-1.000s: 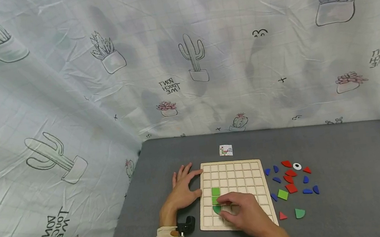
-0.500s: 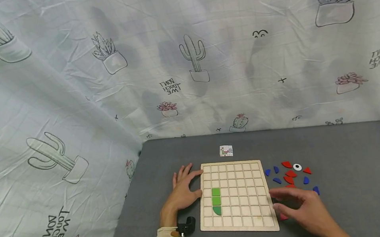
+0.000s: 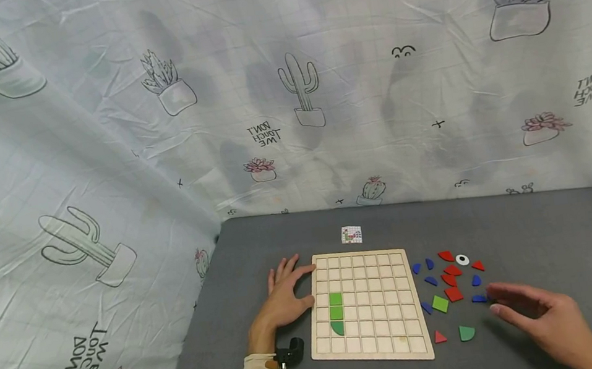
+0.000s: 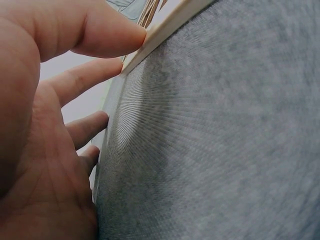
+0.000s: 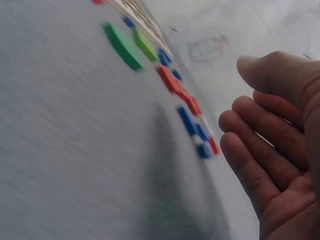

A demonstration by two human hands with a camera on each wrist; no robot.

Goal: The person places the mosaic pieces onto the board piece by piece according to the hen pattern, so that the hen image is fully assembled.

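A wooden grid board [image 3: 376, 306] lies flat on the grey table. In one of its left columns sit two light green squares [image 3: 335, 298] and, below them, a dark green quarter-circle piece [image 3: 337, 328]. My left hand [image 3: 284, 298] touches the board's left edge with thumb and index fingertip, its other fingers spread. My right hand [image 3: 549, 318] hovers right of the loose pieces, thumb and fingers apart and nothing between them. Nearest to it is a blue half-round piece [image 3: 479, 299]. A second green quarter-circle [image 3: 467, 333] lies left of that hand, also showing in the right wrist view.
Several loose pieces lie right of the board: a tilted light green square [image 3: 440, 304], a red square [image 3: 453, 294], a red triangle [image 3: 440, 337], a white ring piece [image 3: 462, 260] and blue ones. A small pattern card [image 3: 351, 235] lies behind the board. A printed curtain [image 3: 375, 105] hangs behind.
My right hand has left the green quarter-circle on the board and moved right, past the loose pieces, uncovering them. My left hand has stayed at the board's edge.
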